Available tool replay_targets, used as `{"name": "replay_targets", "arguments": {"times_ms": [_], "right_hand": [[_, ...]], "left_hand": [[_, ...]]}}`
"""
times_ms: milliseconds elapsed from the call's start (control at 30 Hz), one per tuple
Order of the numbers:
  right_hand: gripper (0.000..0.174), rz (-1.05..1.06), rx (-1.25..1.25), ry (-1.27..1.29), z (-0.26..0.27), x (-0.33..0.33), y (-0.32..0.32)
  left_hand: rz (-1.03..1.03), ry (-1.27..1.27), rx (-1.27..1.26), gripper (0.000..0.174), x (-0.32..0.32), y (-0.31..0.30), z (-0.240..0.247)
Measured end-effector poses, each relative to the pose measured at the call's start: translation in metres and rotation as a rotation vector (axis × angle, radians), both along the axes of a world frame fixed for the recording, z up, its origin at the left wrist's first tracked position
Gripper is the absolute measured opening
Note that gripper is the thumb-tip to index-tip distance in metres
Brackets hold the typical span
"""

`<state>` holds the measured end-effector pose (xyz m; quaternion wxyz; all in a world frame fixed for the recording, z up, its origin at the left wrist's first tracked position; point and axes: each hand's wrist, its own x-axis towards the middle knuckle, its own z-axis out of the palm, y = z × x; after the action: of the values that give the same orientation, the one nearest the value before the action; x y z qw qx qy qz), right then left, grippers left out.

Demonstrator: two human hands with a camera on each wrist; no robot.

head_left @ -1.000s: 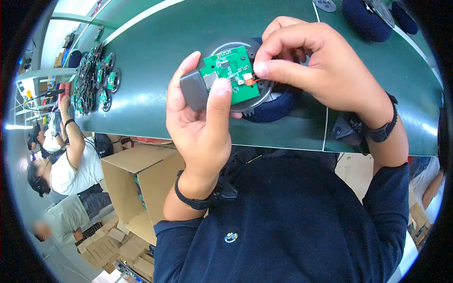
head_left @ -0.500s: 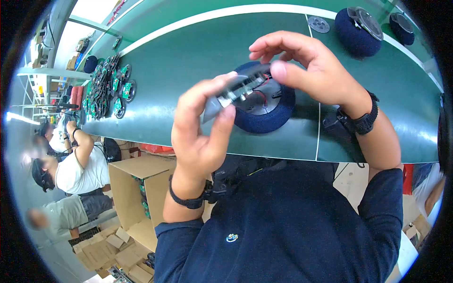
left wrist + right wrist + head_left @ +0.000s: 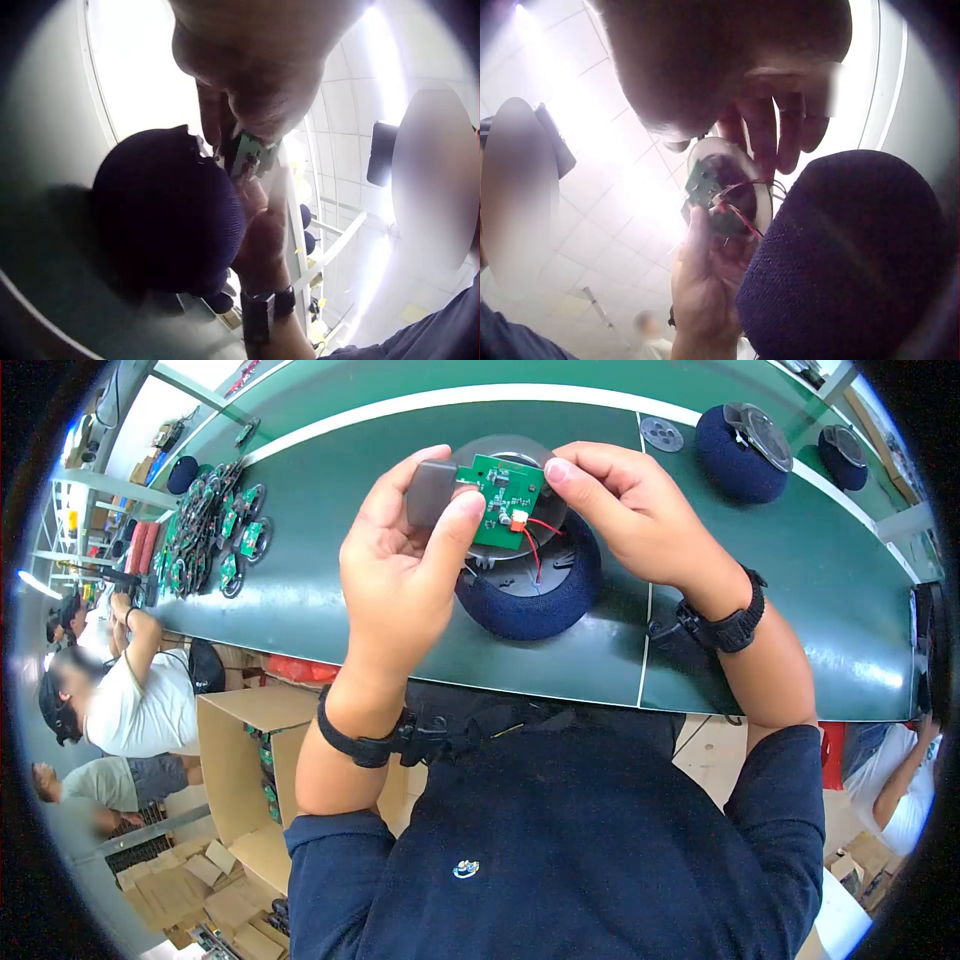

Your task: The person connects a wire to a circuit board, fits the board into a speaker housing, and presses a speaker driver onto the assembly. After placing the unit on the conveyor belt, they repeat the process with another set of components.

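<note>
My left hand grips a round grey plastic cover by its left side, thumb on the green circuit board mounted on it. A dark grey block juts out from the cover under the left fingers. At the cover's right rim, my right hand pinches the edge between thumb and fingers. Red wires run from a white-and-red connector on the board down towards an open, round speaker body in dark blue fabric. The raised cover overlaps its far side.
On the green table, a heap of black rings with green boards lies at left. Two more blue fabric bodies, a nearer one and a farther one, stand at back right beside a grey disc. A cardboard box stands below.
My right hand has gone from the wires by the connector to the cover's rim. The cover tilted nearly edge-on, then turned back board-up, higher over the speaker body, whose inside now shows.
</note>
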<state>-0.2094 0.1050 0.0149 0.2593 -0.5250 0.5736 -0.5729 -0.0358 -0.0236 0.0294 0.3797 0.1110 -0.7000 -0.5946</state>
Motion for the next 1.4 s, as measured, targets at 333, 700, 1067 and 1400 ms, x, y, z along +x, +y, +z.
{"name": "replay_targets", "arguments": {"times_ms": [333,700,1067,1400], "right_hand": [[0.036,0.147,0.018,-0.167,0.001,-0.001,0.001],[0.075,0.056,-0.194,0.567,0.002,-0.004,0.010],[0.085,-0.023,-0.275,0.687,-0.003,0.013,0.009],[0.084,0.015,-0.232,0.528,-0.016,-0.021,0.009]], "left_hand": [[-0.036,-0.072,0.031,0.036,0.013,0.001,-0.006],[-0.214,-0.211,-0.719,0.045,0.037,-0.020,0.016],[0.169,-0.337,-0.900,0.029,0.012,0.006,0.010],[0.107,0.056,-0.764,0.015,0.042,-0.008,0.012]]}}
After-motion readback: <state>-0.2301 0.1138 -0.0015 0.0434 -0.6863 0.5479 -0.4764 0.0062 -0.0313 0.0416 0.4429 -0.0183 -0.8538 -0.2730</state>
